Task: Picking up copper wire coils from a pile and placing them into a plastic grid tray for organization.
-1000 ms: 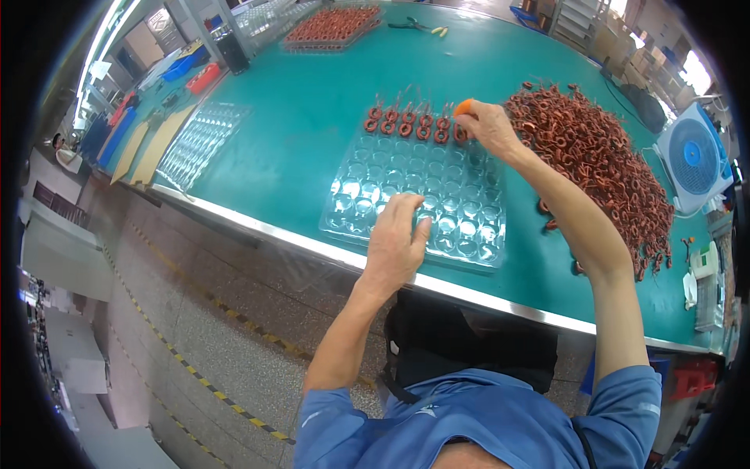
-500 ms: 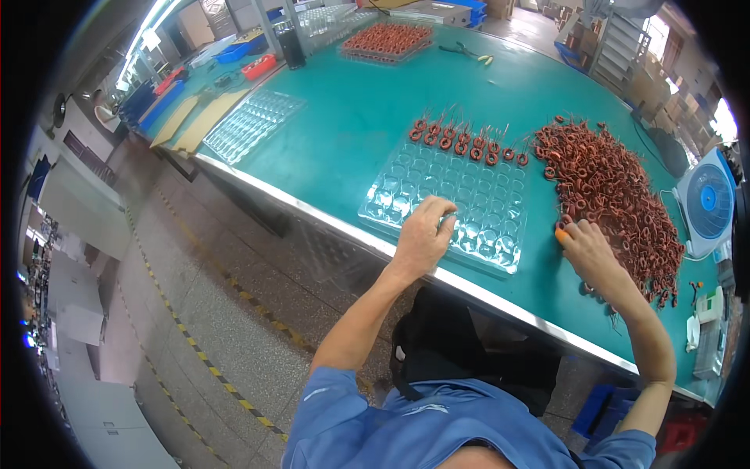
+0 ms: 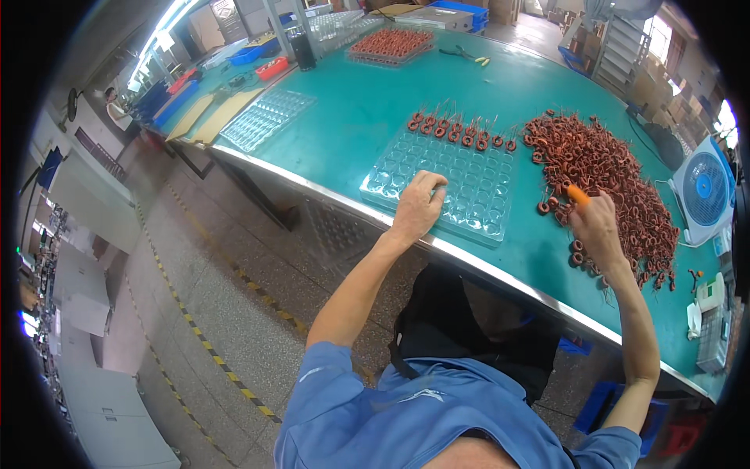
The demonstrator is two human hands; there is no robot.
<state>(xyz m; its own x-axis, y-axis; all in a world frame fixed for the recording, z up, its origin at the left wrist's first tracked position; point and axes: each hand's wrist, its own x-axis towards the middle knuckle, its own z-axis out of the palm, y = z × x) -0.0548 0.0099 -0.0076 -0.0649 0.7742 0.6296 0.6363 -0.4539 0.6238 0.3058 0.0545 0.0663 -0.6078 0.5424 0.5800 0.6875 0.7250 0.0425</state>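
Green worktop (image 3: 351,117): left hand (image 3: 418,207) flat, open, steadying clear blister tray (image 3: 469,184); right hand (image 3: 598,227), orange-tipped finger, picking at copper coil pile (image 3: 617,180), grip unclear

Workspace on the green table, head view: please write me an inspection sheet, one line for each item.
Surface: green table with a metal front edge.
Job's things: clear blister tray, far row filled with copper coils; loose coil pile to its right.
Clutter: second empty tray, a filled tray, pliers, small fan.
Hands: left hand rests on the tray's near edge; right hand, with an orange fingertip cover, is at the pile's edge.
Cables: one dark cord beyond the pile.
Surroundings: tiled floor with striped tape; another person stands far left.
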